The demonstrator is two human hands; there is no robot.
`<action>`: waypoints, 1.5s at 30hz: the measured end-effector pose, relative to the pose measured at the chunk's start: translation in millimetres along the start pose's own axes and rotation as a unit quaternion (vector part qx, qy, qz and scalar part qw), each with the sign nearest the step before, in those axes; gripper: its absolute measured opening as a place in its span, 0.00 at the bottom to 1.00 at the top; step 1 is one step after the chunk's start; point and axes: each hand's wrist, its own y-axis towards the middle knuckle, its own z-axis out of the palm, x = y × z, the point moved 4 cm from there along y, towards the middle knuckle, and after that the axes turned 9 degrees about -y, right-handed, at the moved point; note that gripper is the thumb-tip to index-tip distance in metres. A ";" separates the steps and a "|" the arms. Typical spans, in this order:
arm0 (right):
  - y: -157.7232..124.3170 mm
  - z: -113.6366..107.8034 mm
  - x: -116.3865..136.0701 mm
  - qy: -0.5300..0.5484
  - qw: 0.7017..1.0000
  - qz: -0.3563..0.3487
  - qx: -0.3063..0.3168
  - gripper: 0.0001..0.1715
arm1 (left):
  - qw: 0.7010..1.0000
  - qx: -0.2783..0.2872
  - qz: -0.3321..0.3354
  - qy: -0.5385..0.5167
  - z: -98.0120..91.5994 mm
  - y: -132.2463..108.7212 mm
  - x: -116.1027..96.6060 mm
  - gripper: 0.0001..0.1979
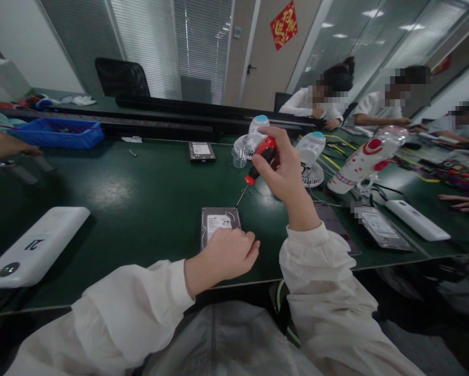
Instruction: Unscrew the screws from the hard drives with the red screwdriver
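Observation:
A hard drive (219,220) with a white label lies flat on the dark green table (140,203) just in front of me. My left hand (227,254) rests on its near end with the fingers curled over it. Above and to the right, my right hand (282,168) is wrapped round the red and black handle of a screwdriver (258,167). The thin shaft slants down and its tip sits at the drive's far right corner.
A second hard drive (201,151) lies further back. Small white fans (311,159) and a clear cup (239,154) stand beyond my right hand. A white device (34,245) sits at left, a blue bin (58,133) far left. Other people sit at right; another person's hand reaches in at far left.

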 end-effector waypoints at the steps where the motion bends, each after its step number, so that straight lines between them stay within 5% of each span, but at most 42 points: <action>1: -0.6 0.3 -0.1 0.015 1.000 -0.004 0.006 0.27 | 1.000 0.002 -0.001 -0.001 0.1 0.0 -0.1 0.21; 11: -0.3 -4.5 2.7 -0.051 0.999 0.001 -0.008 0.25 | 1.000 -0.004 0.002 -0.002 -1.5 -0.3 -0.4 0.21; 28: -1.2 2.8 1.7 0.070 0.997 -0.010 0.003 0.26 | 1.000 -0.004 0.002 0.005 0.3 -0.2 0.5 0.21; 34: -1.9 -0.3 1.5 -0.027 0.999 0.013 -0.036 0.25 | 1.000 0.001 -0.007 0.006 -1.0 0.4 -0.4 0.21; 39: -3.3 4.2 -0.4 0.025 1.000 -0.003 -0.006 0.27 | 1.000 -0.003 -0.003 0.006 -0.6 0.6 -0.2 0.21; 45: -2.5 5.7 -4.7 -0.012 0.999 0.004 -0.052 0.27 | 1.000 0.001 -0.001 0.004 0.6 0.2 0.5 0.21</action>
